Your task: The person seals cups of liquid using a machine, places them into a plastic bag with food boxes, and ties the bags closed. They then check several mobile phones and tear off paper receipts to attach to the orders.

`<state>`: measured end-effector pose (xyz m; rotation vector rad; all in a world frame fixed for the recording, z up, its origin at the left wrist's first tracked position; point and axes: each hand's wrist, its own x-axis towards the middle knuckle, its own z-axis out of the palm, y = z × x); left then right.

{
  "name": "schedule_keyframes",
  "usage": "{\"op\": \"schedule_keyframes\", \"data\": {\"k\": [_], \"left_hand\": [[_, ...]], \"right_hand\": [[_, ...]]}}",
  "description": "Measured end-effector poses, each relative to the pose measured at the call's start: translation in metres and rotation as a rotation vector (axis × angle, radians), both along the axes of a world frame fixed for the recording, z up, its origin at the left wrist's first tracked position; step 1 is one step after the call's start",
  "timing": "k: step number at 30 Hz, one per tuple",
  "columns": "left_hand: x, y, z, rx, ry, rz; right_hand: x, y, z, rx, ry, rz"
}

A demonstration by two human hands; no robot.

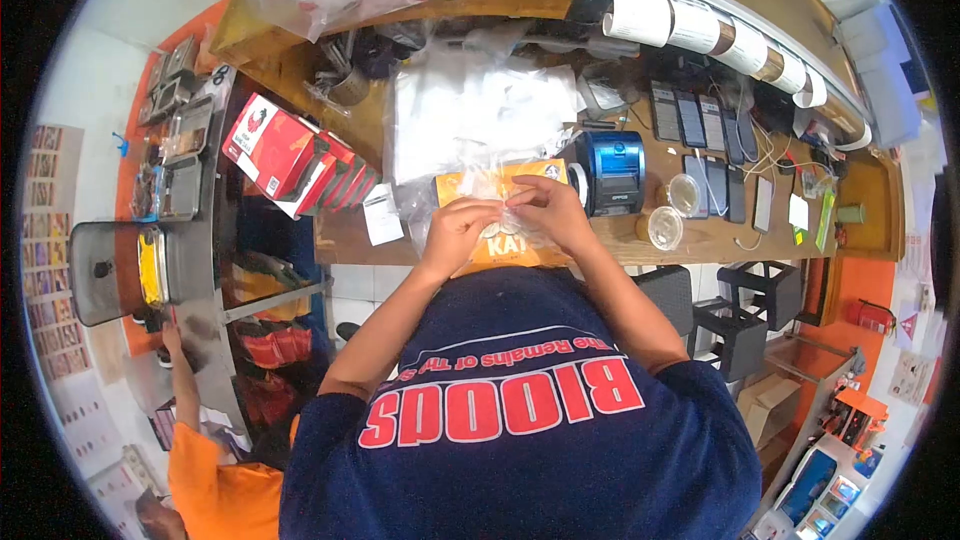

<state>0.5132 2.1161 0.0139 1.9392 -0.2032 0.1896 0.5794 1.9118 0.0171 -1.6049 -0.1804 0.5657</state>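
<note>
An orange printed box (525, 252) lies at the table's front edge, close against my shirt. Clear plastic film, apparently a bag (487, 183), spreads over and around it. My left hand (463, 232) has its fingertips pinched together on the plastic above the box. Right beside it, my right hand (550, 210) also pinches the plastic, its fingers bent. The fingertips of both hands nearly meet, and the exact bit of plastic between them is too small to make out.
White plastic sheets (480, 105) lie behind the box. Red boxes (290, 160) are stacked at left, beside a paper slip (381, 215). A blue printer (611, 173), clear cups (664, 227) and several phones (690, 118) stand right. A person in an orange sleeve (205, 475) reaches at far left.
</note>
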Motion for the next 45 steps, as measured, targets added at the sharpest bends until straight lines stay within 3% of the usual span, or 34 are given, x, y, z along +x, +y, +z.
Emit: {"op": "schedule_keyframes", "data": {"k": [4,7,16,41,45], "left_hand": [[0.001,-0.004,0.003,-0.004,0.032,0.038],[0.002,-0.007,0.002,0.08,-0.086,0.041],[0.003,-0.012,0.007,0.246,-0.18,0.025],[0.001,-0.015,0.019,0.314,-0.176,-0.033],[0.002,-0.011,0.014,0.235,-0.163,-0.05]], "right_hand": [[-0.002,-0.001,-0.002,0.089,0.123,-0.034],[-0.003,0.0,-0.002,0.138,0.195,-0.072],[-0.003,0.0,-0.015,0.193,0.266,-0.113],[-0.014,0.002,-0.023,0.186,0.046,-0.129],[-0.011,0.003,-0.025,0.076,-0.086,-0.012]]}}
